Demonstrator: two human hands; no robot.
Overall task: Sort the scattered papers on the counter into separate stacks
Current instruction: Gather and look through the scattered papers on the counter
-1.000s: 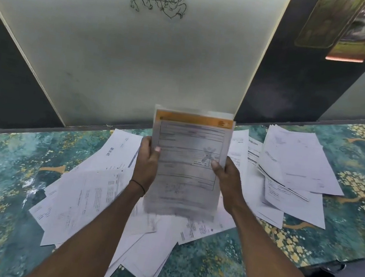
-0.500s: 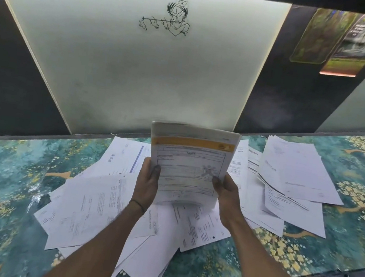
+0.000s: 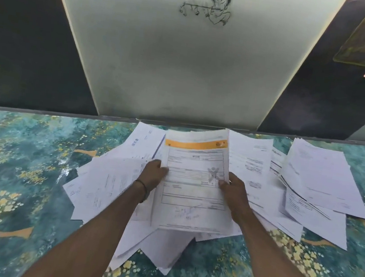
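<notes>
We pinched the form (image 3: 191, 200) with our left hand (image 3: 152, 174) and right hand (image 3: 235, 192) above the pile (image 3: 109, 184), maybe to read it.

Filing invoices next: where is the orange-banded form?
Head view, centre: the orange-banded form is held between left hand and right hand, above the scattered papers.

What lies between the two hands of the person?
In the head view, a printed sheet with an orange band lies between the left hand and the right hand; both grip it.
</notes>
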